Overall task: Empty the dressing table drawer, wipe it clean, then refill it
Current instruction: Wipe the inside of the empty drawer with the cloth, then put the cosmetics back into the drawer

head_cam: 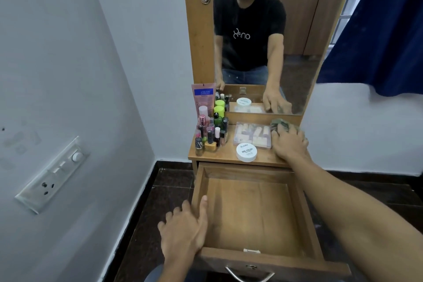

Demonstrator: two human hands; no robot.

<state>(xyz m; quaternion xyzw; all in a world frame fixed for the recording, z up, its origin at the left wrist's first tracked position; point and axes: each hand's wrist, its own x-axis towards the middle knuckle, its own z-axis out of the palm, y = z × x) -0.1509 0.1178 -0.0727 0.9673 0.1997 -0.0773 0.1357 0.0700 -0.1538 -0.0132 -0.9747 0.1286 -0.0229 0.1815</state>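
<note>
The wooden drawer (254,208) of the dressing table is pulled out and its inside is bare. My left hand (185,229) holds the drawer's left wall, thumb over the rim. My right hand (289,143) rests on a green patterned cloth (280,124) at the right back of the tabletop (219,155), fingers curled over it. On the tabletop stand several nail polish bottles (211,134), a pink tube (203,98), a clear flat box (253,136) and a round white nail polish remover tub (246,152).
A mirror (263,36) rises behind the tabletop and reflects a person. A wall with a switch panel (55,174) is on the left. A blue curtain (384,30) hangs on the right. The drawer's metal handle (249,276) points toward me over the dark floor.
</note>
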